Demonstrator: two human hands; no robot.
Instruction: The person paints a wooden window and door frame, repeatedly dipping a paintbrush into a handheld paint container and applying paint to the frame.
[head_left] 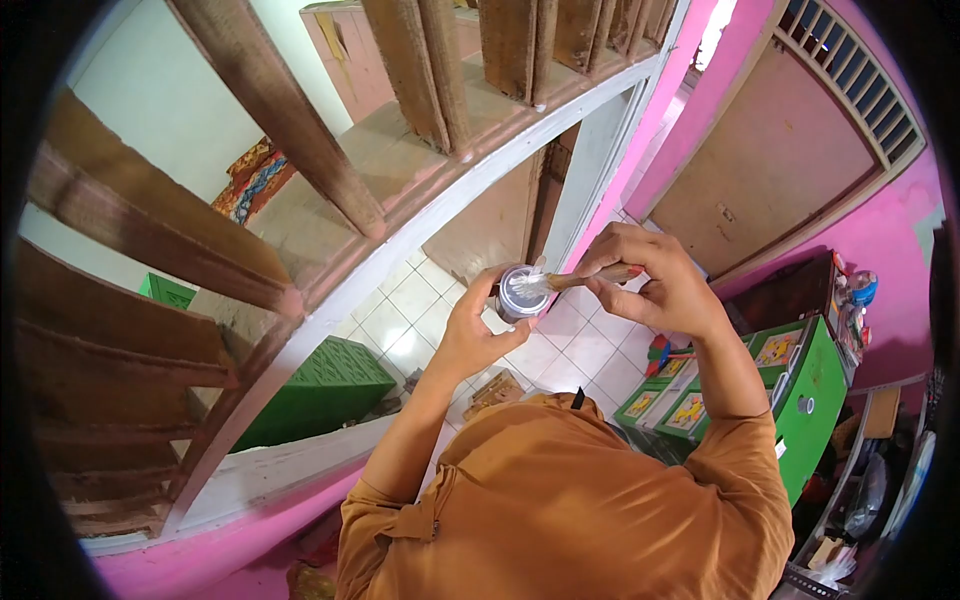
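Left hand (pixel 482 325): curled around a small can (pixel 522 294)
Right hand (pixel 650 278): pinching a brush (pixel 585 280), bristles at the can's top

A green cabinet (pixel 815 410) with colourful cartoon pictures stood on glossy white floor tiles (pixel 407 348), near a flat brown door (pixel 765 150) with white bars above. Elsewhere were a green textured box (pixel 330 385) and a multicoloured patterned cloth (pixel 257 182).

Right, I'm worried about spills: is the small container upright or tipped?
Roughly upright: the left hand holds the small container with its round top facing the downward-looking camera, under the brush.
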